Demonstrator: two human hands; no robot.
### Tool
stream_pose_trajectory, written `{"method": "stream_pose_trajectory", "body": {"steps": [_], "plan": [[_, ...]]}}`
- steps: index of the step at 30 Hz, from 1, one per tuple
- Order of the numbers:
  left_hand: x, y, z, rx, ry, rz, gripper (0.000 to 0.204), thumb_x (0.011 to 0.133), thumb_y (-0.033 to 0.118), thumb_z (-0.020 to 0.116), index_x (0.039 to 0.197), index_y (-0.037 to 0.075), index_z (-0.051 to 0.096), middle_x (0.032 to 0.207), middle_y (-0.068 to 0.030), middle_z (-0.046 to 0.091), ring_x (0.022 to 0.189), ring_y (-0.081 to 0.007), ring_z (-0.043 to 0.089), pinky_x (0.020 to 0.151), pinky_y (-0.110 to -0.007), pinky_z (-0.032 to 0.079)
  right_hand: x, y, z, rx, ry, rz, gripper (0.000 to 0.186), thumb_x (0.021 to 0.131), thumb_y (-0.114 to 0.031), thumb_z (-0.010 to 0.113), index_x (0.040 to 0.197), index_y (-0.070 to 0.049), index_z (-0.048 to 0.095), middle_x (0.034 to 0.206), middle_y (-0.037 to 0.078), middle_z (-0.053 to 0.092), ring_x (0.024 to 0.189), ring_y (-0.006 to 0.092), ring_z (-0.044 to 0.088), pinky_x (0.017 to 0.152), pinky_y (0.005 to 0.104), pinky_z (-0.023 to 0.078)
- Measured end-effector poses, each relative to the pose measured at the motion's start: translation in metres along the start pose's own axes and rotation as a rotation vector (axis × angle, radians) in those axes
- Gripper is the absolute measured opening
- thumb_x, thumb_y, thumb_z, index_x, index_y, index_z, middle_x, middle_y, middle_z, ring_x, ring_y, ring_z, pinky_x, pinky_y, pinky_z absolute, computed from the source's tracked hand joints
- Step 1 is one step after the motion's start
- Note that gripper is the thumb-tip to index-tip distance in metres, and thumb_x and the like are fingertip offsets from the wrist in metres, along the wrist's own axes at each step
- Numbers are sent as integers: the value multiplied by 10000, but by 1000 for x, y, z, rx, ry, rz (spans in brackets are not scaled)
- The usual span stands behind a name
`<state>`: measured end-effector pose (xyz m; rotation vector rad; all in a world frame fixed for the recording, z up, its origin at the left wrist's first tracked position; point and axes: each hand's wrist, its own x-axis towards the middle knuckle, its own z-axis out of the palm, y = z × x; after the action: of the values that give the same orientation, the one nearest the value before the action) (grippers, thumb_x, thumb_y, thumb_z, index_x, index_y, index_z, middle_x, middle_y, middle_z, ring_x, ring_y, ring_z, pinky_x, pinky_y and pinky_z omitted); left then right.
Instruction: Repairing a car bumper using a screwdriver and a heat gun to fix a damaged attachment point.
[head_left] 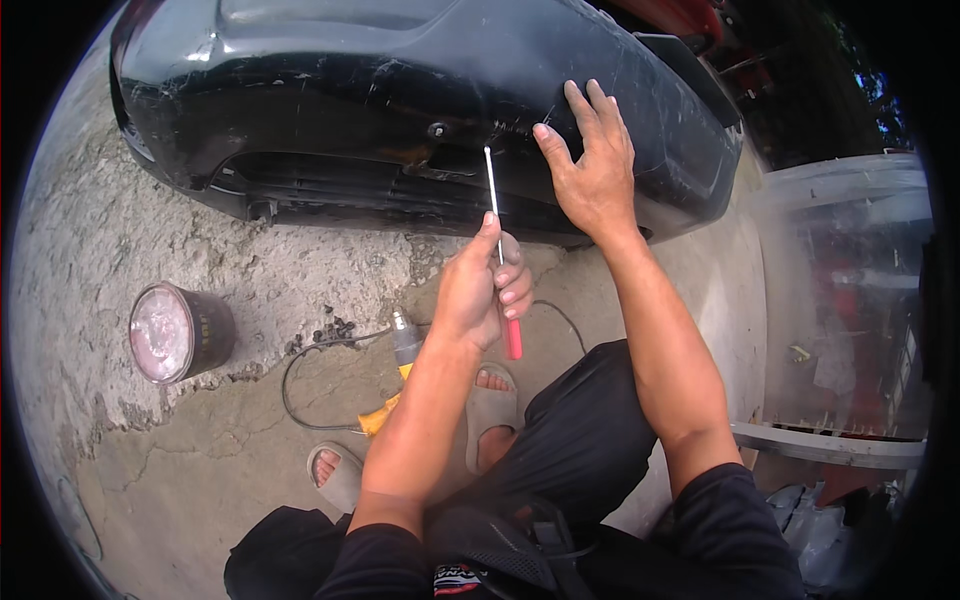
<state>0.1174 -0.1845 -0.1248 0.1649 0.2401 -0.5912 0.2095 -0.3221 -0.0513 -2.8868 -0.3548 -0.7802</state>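
A scratched black car bumper [430,90] spans the far side in front of me. My left hand [480,285] is closed round a screwdriver [491,185] with a slim metal shaft and a red handle. Its shaft points up and away, with the thumb laid along it. The tip is at the bumper's face, just right of a small round fastener [437,130]; I cannot tell whether it touches. The handle's red end sticks out below my fingers. My right hand [595,165] lies open on the bumper, right of the tip, fingers spread.
A yellow and grey heat gun [407,345] lies on the concrete by my sandalled feet, its black cord looped. A round tub [180,335] stands to the left. Dark crumbs [325,332] are scattered near the cord. A clear sheet [840,300] stands at the right.
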Motion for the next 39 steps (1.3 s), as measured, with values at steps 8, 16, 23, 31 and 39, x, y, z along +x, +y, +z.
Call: {"method": "stream_pose_trajectory", "body": {"steps": [8, 16, 23, 31, 39], "plan": [[7, 7, -9, 34, 0, 9, 474, 1060, 448, 424, 763, 92, 522, 543, 32, 338, 433, -100, 336, 368, -247, 290, -3, 2, 2, -27, -66, -17, 763, 878, -495, 686, 1484, -108, 429, 1553, 202, 345, 1467, 394, 271, 1189, 549, 190], [6, -13, -1, 248, 92, 100, 504, 1039, 495, 458, 753, 82, 503, 555, 13, 358, 451, -119, 380, 410, -270, 334, -9, -11, 14, -131, -87, 30, 1080, 722, -531, 814, 1558, -154, 243, 1614, 176, 194, 1510, 376, 125, 1214, 569, 75], [22, -44, -27, 446, 114, 293, 545, 1031, 530, 451, 753, 64, 495, 520, 1, 374, 416, -115, 391, 398, -268, 347, -13, -18, 13, -132, -118, 25, 1166, 702, -630, 793, 1577, -151, 188, 1625, 187, 148, 1519, 389, 62, 1206, 592, 35], [17, -27, -35, 405, 182, 353, 535, 1041, 515, 439, 771, 57, 505, 530, 2, 374, 430, -121, 388, 404, -273, 343, -14, -30, 16, -134, -69, 57, 1176, 692, -658, 789, 1571, -137, 206, 1623, 182, 176, 1517, 386, 103, 1191, 619, 80], [16, -24, -41, 378, 257, 447, 548, 1041, 531, 421, 779, 57, 507, 532, 3, 372, 447, -119, 400, 419, -271, 355, -11, -32, 13, -145, -103, 39, 1186, 684, -662, 793, 1568, -125, 214, 1618, 193, 189, 1514, 391, 116, 1184, 629, 94]]}}
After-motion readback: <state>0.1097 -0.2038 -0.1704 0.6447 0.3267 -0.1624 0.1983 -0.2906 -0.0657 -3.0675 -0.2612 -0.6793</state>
